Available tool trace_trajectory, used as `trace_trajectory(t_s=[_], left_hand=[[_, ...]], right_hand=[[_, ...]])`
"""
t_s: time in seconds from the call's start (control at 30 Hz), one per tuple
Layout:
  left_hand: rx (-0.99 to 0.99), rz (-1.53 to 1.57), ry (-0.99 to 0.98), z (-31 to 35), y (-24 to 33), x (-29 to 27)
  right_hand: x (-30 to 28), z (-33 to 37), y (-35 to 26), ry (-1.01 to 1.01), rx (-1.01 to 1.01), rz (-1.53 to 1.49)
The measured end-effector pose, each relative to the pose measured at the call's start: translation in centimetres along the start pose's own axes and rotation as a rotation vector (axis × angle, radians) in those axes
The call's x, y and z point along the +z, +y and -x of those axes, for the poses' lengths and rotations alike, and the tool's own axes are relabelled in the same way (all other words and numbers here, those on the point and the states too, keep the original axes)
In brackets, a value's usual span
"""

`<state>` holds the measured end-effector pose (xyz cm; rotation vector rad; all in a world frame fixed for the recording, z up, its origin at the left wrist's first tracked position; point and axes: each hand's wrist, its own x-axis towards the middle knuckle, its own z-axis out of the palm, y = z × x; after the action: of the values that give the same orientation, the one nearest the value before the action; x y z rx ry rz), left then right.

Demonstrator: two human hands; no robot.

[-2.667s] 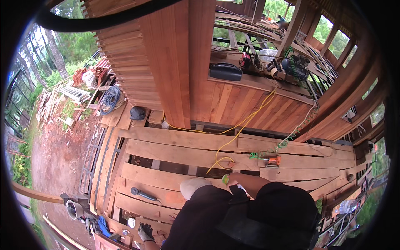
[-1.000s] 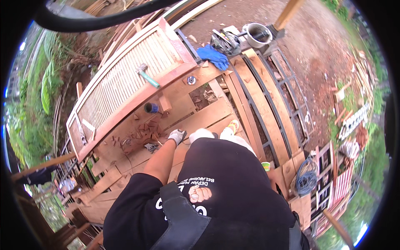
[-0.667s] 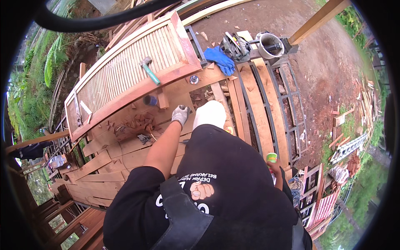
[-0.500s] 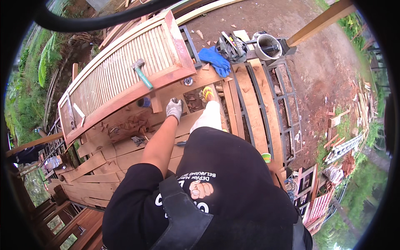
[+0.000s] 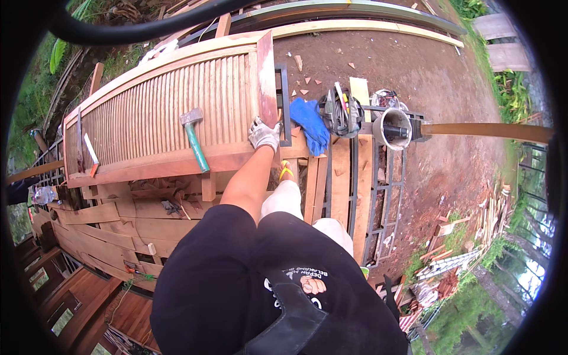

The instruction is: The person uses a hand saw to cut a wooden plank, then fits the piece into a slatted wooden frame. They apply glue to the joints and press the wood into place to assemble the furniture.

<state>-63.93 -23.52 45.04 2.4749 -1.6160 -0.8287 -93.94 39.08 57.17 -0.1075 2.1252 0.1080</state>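
Note:
A louvred wooden shutter panel (image 5: 160, 97) in a reddish-brown frame lies across the left and middle of the view. My left hand (image 5: 264, 134), in a pale work glove, is at its near right corner, with the fingers curled over the frame. A hammer (image 5: 194, 141) with a teal handle rests on the slats and frame, left of this hand. Near the panel's left end lie a white strip with an orange end (image 5: 91, 150) and a long thin saw-like tool (image 5: 80, 139). My right hand is out of view.
Blue gloves (image 5: 310, 124), a tool bag (image 5: 341, 111) and a pale bucket (image 5: 392, 128) sit right of the panel. Planks (image 5: 340, 189) lie over a dark metal frame (image 5: 378, 210). Boards (image 5: 171, 229) and wood scraps lie below the panel. A sandalled foot (image 5: 286, 171) stands beside my left forearm.
My left hand has moved from below the panel up and right onto its corner. My body and view have turned and shifted; the hammer still lies on the panel.

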Motion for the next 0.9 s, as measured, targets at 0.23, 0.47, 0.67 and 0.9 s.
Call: trace_trajectory(t_s=[0.23,0.47,0.67,0.9], left_hand=[[-0.092,-0.295,0.038,-4.2,4.0,1.3],[-0.041,0.258,0.055,-7.0,0.3,1.7],[-0.077,0.829,-0.302,-1.7,-1.3,-1.6],[0.176,1.305,-0.139,13.1,-11.2,-0.3]], right_hand=[[-5.3,-1.2,-5.9,-0.032,-0.137,0.001],[-9.2,-4.6,-13.8,-0.001,-0.316,-0.029],[-12.5,-11.3,-16.2,0.063,-0.294,0.131],[-15.0,-21.9,-17.1,0.207,-0.512,0.319]])
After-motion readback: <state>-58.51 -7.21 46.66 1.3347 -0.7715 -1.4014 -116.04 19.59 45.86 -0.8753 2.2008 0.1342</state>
